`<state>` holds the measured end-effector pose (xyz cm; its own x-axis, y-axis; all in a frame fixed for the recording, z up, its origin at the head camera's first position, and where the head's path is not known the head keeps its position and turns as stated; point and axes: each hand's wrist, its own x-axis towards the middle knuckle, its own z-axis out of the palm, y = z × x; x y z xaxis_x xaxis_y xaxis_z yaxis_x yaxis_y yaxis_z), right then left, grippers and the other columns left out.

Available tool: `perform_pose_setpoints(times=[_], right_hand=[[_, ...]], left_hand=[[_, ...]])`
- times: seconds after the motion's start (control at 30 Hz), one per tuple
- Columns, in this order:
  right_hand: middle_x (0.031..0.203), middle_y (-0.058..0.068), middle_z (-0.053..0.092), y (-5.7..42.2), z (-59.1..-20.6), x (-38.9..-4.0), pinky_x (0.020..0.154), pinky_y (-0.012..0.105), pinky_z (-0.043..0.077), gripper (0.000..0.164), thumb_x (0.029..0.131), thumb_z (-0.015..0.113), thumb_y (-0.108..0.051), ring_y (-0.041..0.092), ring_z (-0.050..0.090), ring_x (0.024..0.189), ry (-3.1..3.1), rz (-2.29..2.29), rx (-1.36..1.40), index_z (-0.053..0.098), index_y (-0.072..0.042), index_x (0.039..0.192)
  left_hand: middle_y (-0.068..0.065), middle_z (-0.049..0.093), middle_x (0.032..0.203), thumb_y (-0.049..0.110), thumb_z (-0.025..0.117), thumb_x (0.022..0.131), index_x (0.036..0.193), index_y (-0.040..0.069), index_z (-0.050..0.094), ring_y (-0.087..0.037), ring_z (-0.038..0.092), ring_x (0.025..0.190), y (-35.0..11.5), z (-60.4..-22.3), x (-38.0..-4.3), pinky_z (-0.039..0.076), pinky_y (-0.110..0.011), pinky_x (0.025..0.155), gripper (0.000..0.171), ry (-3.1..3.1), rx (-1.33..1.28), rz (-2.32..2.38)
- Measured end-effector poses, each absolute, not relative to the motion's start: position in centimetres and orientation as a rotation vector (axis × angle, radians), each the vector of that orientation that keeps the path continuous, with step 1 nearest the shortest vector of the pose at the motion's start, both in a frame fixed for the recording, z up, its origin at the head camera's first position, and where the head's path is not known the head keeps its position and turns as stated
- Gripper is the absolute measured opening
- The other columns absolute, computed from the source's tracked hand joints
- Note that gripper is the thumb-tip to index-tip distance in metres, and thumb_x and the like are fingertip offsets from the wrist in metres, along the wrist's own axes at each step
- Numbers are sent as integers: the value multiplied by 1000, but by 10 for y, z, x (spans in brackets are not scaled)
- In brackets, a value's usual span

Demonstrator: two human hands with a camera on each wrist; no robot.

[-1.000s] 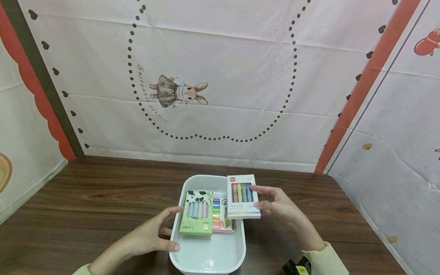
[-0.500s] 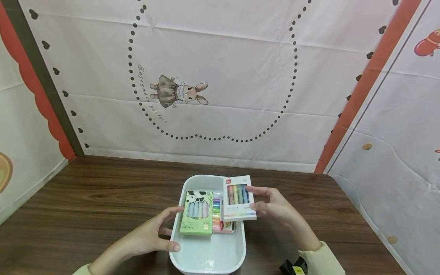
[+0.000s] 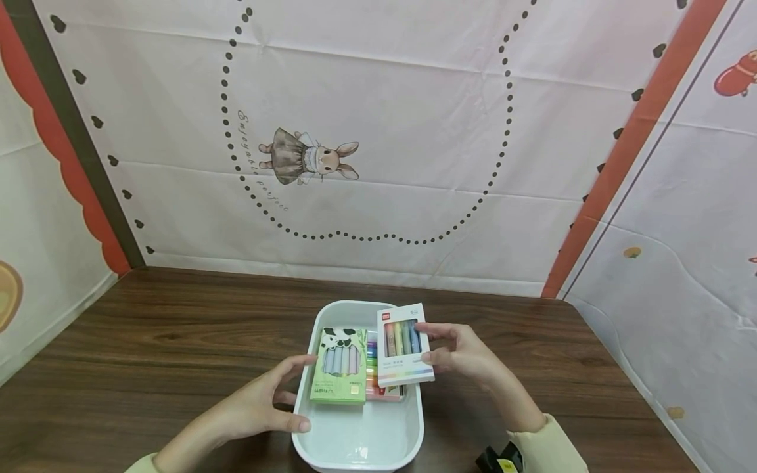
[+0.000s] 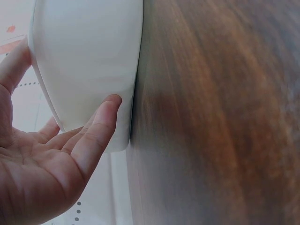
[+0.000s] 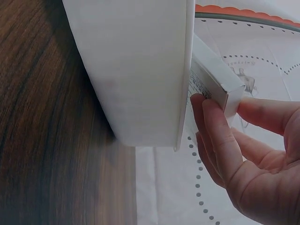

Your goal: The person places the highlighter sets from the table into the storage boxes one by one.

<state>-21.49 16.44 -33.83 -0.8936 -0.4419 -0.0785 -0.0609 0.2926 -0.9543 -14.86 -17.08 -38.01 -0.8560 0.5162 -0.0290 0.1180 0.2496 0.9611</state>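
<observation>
My right hand pinches the right edge of a white box of coloured pens, thumb on the front. The box hangs tilted over the right rim of a white plastic bin. Inside the bin, a green panda-print box of pastel pens lies on the left. Beside it lies a clear pack of rainbow-coloured pens, partly hidden beneath the white box. My left hand rests against the bin's left side, thumb on the rim. In the left wrist view, its extended fingers touch the outer wall.
The bin stands on a dark wood-grain table. A printed white cloth with a rabbit picture rises behind the table. A small black object with a yellow label sits by the right sleeve.
My right hand has moved left with the white box, bringing it farther over the bin and over the rainbow pack. My left hand and the bin have stayed put.
</observation>
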Motion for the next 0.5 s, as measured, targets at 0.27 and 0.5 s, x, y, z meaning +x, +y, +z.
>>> perform_pose_setpoints(times=[0.27, 0.5], right_hand=[[116, 23, 50, 159, -337, -214, 71, 37, 53, 51, 81, 65, -4, 22, 64, 85, 2271, -1605, -446, 47, 5, 128], [114, 23, 49, 154, -334, -213, 70, 36, 53, 51, 80, 66, -3, 21, 64, 82, 2277, -1605, -447, 48, 5, 128]], left_hand=[[-38, 15, 140, 12, 76, 73, 140, 6, 22, -33, 57, 100, -170, -381, -149, 50, -34, 71, 86, 2178, 591, 1647], [-38, 16, 140, 13, 76, 73, 140, 6, 23, -32, 57, 100, -170, -380, -149, 49, -34, 72, 86, 2191, 588, 1635]])
